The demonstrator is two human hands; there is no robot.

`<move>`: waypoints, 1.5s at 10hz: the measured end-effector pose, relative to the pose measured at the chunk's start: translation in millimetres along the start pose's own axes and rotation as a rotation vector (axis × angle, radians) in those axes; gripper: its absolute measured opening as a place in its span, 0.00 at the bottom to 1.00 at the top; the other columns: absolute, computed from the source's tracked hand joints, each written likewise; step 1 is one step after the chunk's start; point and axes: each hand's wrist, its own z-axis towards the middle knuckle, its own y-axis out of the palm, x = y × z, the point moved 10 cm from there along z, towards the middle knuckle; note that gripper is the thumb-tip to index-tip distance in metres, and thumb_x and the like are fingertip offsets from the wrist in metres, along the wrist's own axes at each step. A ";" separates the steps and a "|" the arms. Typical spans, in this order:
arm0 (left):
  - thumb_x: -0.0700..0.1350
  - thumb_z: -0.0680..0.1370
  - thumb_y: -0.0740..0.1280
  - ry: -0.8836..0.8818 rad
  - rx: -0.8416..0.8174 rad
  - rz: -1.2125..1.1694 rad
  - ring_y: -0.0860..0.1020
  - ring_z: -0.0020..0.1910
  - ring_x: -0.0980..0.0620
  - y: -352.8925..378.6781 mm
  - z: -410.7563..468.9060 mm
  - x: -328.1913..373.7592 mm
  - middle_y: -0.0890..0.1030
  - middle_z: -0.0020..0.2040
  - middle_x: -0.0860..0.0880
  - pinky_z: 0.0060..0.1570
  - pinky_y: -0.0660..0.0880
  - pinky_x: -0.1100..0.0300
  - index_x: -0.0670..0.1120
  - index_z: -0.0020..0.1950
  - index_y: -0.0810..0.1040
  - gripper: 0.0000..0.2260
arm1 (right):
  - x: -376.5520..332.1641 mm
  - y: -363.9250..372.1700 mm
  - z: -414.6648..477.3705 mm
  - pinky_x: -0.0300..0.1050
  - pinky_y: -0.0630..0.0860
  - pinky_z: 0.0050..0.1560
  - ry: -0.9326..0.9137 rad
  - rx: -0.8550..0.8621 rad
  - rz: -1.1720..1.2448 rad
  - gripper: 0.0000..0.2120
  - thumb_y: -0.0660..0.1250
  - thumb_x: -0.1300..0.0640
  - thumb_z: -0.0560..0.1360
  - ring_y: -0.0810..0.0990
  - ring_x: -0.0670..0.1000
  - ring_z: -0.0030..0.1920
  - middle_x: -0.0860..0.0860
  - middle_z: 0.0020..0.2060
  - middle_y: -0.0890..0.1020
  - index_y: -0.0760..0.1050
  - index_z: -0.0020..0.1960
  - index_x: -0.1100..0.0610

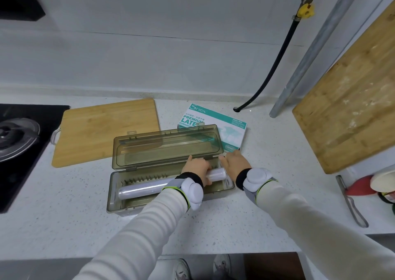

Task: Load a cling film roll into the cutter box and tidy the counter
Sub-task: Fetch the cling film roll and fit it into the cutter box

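A smoky translucent cutter box [115, 196] sits on the white counter with its lid [166, 147] swung open toward the wall. A cling film roll [141, 191] lies lengthwise inside the box. My left hand [197, 167] is curled over the roll near its right end, fingers reaching to the box's back edge. My right hand [235, 162] rests at the right end of the box, by the roll's end [217, 174], fingers touching the rear right corner. What my right fingers grip is hidden.
A bamboo cutting board [106, 130] lies behind the box at left, and a latex glove box [226, 130] behind it at right. A large wooden board [350, 100] leans at right. A knife [350, 202], a hob [19, 143] and a black hose [271, 72] border the area.
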 end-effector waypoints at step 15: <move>0.45 0.76 0.64 -0.035 -0.012 0.169 0.77 0.58 0.47 19.2 9.1 -0.4 0.82 0.52 0.47 0.75 0.39 0.46 0.47 0.56 0.79 0.10 | -5.9 24.2 -4.3 0.34 0.67 0.53 0.002 0.013 0.109 0.14 0.51 0.64 0.80 0.70 0.55 0.53 0.62 0.57 0.74 0.71 0.60 0.66</move>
